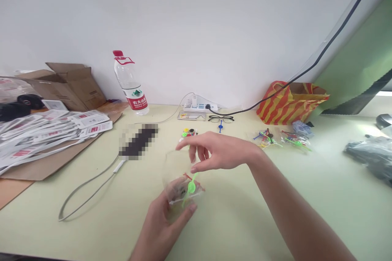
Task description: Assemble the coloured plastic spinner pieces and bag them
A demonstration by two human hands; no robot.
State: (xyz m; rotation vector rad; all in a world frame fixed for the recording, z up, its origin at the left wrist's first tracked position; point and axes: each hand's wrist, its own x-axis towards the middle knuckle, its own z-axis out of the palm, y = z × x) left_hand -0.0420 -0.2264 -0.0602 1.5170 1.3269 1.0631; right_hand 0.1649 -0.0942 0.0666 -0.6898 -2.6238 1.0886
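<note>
My left hand, low in the middle, is closed around a clear plastic bag. Inside the bag show a bright green plastic piece with a round disc and red, white and dark pieces, partly blurred. Just above, my right hand reaches in from the right with thumb and index finger apart. Its thumb tip is close to the upper end of the green piece; whether they touch I cannot tell. Behind the right hand lie small coloured round pieces, partly covered by it, and a blue piece.
Glasses, a flat case and a power strip sit near the wall. Right: bagged coloured pieces and a striped bag. Left: a water bottle, a pixelated dark device, white tags and a cardboard box.
</note>
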